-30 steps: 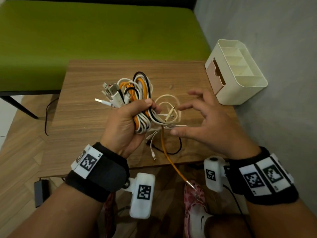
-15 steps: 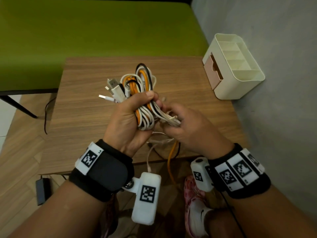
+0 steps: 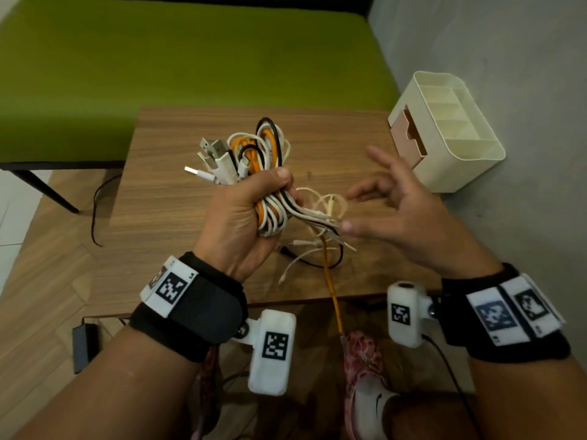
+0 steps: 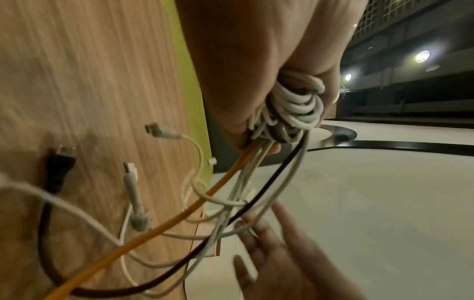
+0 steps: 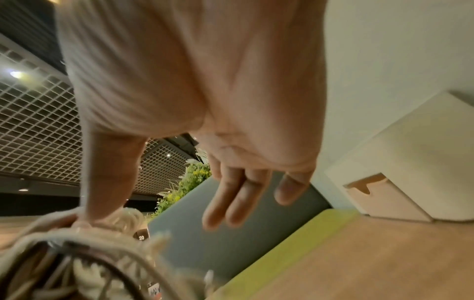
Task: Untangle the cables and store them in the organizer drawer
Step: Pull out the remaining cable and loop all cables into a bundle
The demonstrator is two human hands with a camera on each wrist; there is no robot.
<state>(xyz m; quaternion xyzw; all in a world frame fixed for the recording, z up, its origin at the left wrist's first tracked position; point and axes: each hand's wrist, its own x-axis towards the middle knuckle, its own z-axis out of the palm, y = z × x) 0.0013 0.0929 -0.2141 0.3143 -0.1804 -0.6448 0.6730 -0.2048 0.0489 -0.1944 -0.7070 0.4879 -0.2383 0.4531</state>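
Your left hand [image 3: 244, 223] grips a bundle of tangled cables [image 3: 270, 173] above the wooden table [image 3: 165, 223], fingers and thumb curled tight round white, orange and black loops. USB plugs [image 3: 212, 154] fan out past your thumb on the bundle's far left side. Loose ends spill from the underside of your fist: an orange cable [image 3: 330, 281] hangs over the table's near edge toward the floor, and a black cable [image 4: 55, 168] and several white plugs trail onto the wood, as the left wrist view shows.

Your right hand [image 3: 403, 214] is spread wide and grips nothing; its thumb tip lies just beside the strands leaving your left fist, perhaps touching them, while the other fingers [image 5: 231, 203] stand clear of the cables.

The cream organizer [image 3: 457, 144] stands at the table's far right corner by the grey wall, its pink drawer [image 3: 406, 134] facing the bundle and well apart from it; whether the drawer is fully closed cannot be told.

Readable marks are few: black-and-white square codes on both wristbands and wrist cameras, a swoosh logo on the white shoe [image 3: 368, 404] below the table, and "20" on a small dark sign [image 5: 141, 237] in the right wrist view.
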